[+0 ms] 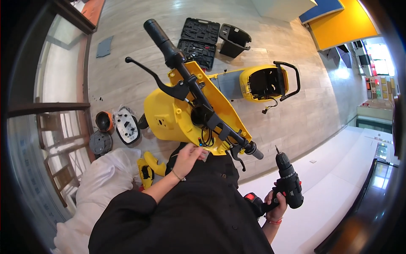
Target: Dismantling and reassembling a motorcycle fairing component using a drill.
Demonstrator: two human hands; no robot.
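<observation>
My right hand (276, 204) is wrapped around the grip of a black cordless drill (291, 186), whose bit points up and away from me. My left hand (189, 158) is at the near edge of a yellow scooter front panel (167, 120), its fingers closed together; what they pinch, if anything, is hidden. Just beyond those fingertips, thin black cables with a small blue connector (201, 144) hang inside the panel. Above the panel runs the black handlebar (203, 98) with rubber grips and a brake lever (157, 76) at its far end.
Behind the panel extends the scooter's yellow seat body (264, 82) with a black rail. An open tool case (198, 40) and a black bin (234, 40) lie beyond. At left are a helmet (103, 121), a white-and-black cover (127, 126) and yellow parts (154, 164). A white counter (313, 169) borders the right.
</observation>
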